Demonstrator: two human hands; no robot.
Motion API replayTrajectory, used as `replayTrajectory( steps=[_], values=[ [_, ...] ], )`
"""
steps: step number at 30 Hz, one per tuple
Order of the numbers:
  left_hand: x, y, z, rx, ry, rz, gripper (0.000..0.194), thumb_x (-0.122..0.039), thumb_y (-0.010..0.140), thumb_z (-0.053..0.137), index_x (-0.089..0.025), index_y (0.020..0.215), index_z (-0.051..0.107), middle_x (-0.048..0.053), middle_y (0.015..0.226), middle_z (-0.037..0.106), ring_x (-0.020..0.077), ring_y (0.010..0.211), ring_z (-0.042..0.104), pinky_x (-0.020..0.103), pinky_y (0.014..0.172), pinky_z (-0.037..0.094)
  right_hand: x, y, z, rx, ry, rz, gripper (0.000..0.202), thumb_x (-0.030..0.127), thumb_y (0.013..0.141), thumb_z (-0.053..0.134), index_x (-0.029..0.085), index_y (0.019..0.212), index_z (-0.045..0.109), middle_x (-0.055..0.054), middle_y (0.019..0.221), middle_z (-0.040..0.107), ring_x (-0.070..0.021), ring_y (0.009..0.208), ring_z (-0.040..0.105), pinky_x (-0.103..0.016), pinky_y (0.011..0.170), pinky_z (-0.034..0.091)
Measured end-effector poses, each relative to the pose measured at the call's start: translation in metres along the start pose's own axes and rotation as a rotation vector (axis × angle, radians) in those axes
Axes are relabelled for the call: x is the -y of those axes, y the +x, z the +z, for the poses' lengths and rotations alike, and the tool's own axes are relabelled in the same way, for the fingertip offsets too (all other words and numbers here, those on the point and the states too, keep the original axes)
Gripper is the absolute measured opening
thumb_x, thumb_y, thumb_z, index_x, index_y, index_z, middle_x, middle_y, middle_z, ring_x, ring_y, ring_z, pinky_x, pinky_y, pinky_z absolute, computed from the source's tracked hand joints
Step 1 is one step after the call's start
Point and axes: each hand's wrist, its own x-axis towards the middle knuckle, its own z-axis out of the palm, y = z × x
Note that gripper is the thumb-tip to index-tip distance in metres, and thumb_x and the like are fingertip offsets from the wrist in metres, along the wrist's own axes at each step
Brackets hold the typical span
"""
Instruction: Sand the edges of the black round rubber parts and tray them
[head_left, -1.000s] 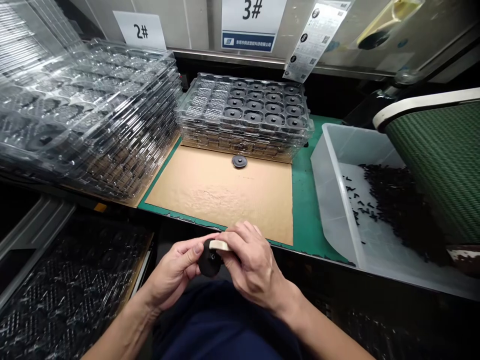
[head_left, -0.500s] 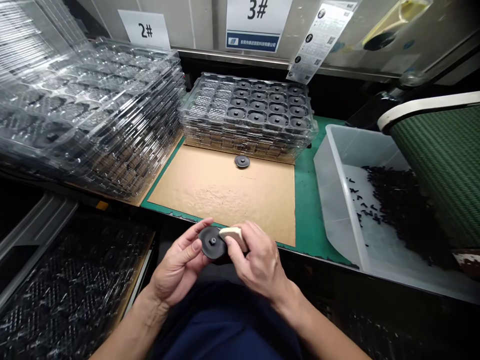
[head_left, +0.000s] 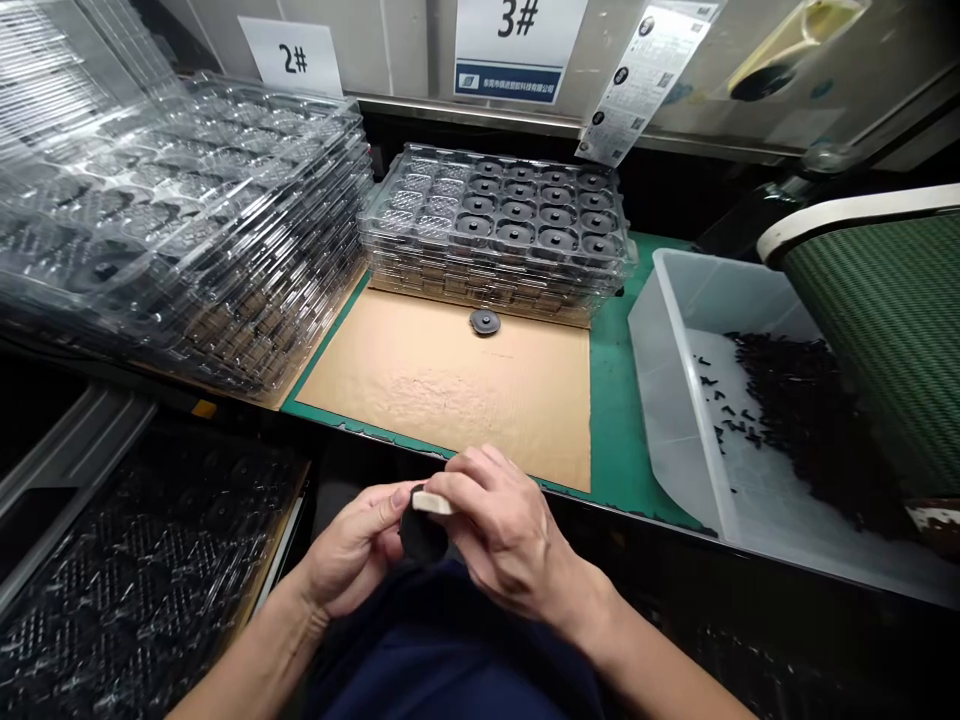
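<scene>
Between thumb and fingers, my left hand point(head_left: 361, 548) grips a round black plastic disc point(head_left: 422, 537), tilted so that a plain dark face shows. My right hand point(head_left: 504, 530) is closed on a small cream-coloured pad point(head_left: 433, 502), which touches the disc's upper edge. Both hands are in front of the bench edge, above my lap. Another black part point(head_left: 485, 321), rounded with a small central stud, lies on the cardboard sheet point(head_left: 442, 400) beyond my hands.
Behind the cardboard stands a stack of clear trays point(head_left: 495, 240), its top one partly filled with black parts. Taller tray stacks point(head_left: 247, 240) rise at left. On the right, a translucent bin point(head_left: 679, 400) holds small black pieces beneath a green conveyor belt point(head_left: 885, 330).
The disc has been turned from its studded face to a steeper tilt. The pad in my right hand has moved left and slightly down, onto the disc's upper edge.
</scene>
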Motion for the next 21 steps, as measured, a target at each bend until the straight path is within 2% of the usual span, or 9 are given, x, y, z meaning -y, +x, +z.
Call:
replayTrajectory(
  steps=[3, 6, 8, 10, 12, 14, 16, 18, 21],
  values=[
    [0.008, 0.001, -0.001, -0.012, -0.072, -0.114, 0.031, -0.045, 0.088, 0.079, -0.014, 0.084, 0.079, 0.005, 0.07, 0.069, 0.0164, 0.061, 0.064, 0.027, 0.053, 0.057, 0.005, 0.003, -0.006, 0.078, -0.039, -0.13, 0.038, 0.022, 0.114, 0.033, 0.017, 0.111, 0.07, -0.009, 0.096, 0.059, -0.0218, 0.082, 0.049, -0.036, 0.074, 0.042],
    [0.007, 0.002, 0.003, -0.003, -0.094, -0.133, 0.032, -0.044, 0.087, 0.08, -0.013, 0.094, 0.08, 0.008, 0.079, 0.073, 0.0189, 0.065, 0.067, 0.03, 0.054, 0.06, 0.005, 0.004, -0.006, 0.101, -0.075, -0.207, 0.04, 0.024, 0.115, 0.031, 0.018, 0.111, 0.07, -0.008, 0.099, 0.061, -0.0222, 0.084, 0.05, -0.037, 0.076, 0.041],
    [0.003, 0.003, 0.006, -0.032, -0.121, -0.037, 0.031, -0.038, 0.085, 0.083, -0.017, 0.107, 0.08, 0.01, 0.099, 0.077, 0.0205, 0.083, 0.071, 0.033, 0.071, 0.064, 0.002, 0.002, -0.001, -0.012, -0.094, -0.093, 0.031, 0.024, 0.112, 0.038, 0.016, 0.104, 0.068, -0.008, 0.096, 0.062, -0.022, 0.083, 0.051, -0.037, 0.076, 0.04],
    [-0.001, 0.005, 0.009, -0.095, -0.116, 0.11, 0.04, -0.028, 0.08, 0.088, -0.023, 0.118, 0.078, 0.008, 0.113, 0.077, 0.0207, 0.101, 0.071, 0.032, 0.09, 0.061, -0.002, -0.002, 0.006, -0.123, -0.05, 0.132, 0.023, 0.025, 0.105, 0.047, 0.017, 0.089, 0.06, -0.005, 0.083, 0.058, -0.0192, 0.074, 0.049, -0.034, 0.069, 0.037],
    [-0.003, 0.007, 0.01, -0.156, -0.051, 0.226, 0.051, -0.018, 0.071, 0.093, -0.026, 0.119, 0.078, 0.005, 0.114, 0.077, 0.0196, 0.107, 0.07, 0.028, 0.096, 0.057, -0.002, -0.004, 0.013, -0.112, 0.095, 0.341, 0.024, 0.029, 0.099, 0.052, 0.019, 0.077, 0.05, 0.0, 0.07, 0.052, -0.0153, 0.063, 0.045, -0.031, 0.06, 0.031],
    [-0.001, 0.008, 0.012, -0.188, 0.047, 0.291, 0.056, -0.012, 0.066, 0.095, -0.027, 0.117, 0.079, 0.004, 0.112, 0.077, 0.0193, 0.106, 0.069, 0.025, 0.093, 0.057, 0.003, -0.004, 0.016, -0.049, 0.261, 0.451, 0.025, 0.032, 0.097, 0.054, 0.02, 0.076, 0.049, 0.003, 0.067, 0.052, -0.0131, 0.058, 0.043, -0.029, 0.056, 0.028],
    [0.001, 0.009, 0.015, -0.196, 0.127, 0.362, 0.056, -0.011, 0.065, 0.095, -0.027, 0.116, 0.08, 0.005, 0.116, 0.076, 0.0199, 0.107, 0.069, 0.024, 0.091, 0.057, 0.01, 0.0, 0.016, -0.072, 0.341, 0.465, 0.023, 0.034, 0.098, 0.053, 0.019, 0.081, 0.055, 0.003, 0.071, 0.056, -0.0128, 0.061, 0.046, -0.028, 0.058, 0.03],
    [0.002, 0.009, 0.017, -0.197, 0.171, 0.439, 0.056, -0.012, 0.067, 0.094, -0.029, 0.117, 0.079, 0.005, 0.12, 0.076, 0.0205, 0.11, 0.069, 0.024, 0.092, 0.058, 0.016, 0.004, 0.014, -0.121, 0.337, 0.416, 0.021, 0.033, 0.099, 0.053, 0.019, 0.084, 0.058, 0.002, 0.076, 0.058, -0.0135, 0.066, 0.049, -0.027, 0.062, 0.033],
    [-0.002, 0.007, 0.019, -0.2, 0.18, 0.523, 0.057, -0.012, 0.067, 0.094, -0.031, 0.118, 0.079, 0.003, 0.122, 0.077, 0.0201, 0.111, 0.07, 0.023, 0.093, 0.058, 0.016, 0.006, 0.009, -0.123, 0.276, 0.356, 0.021, 0.03, 0.098, 0.052, 0.019, 0.08, 0.052, 0.002, 0.074, 0.053, -0.0135, 0.066, 0.047, -0.028, 0.063, 0.032]
  ],
)
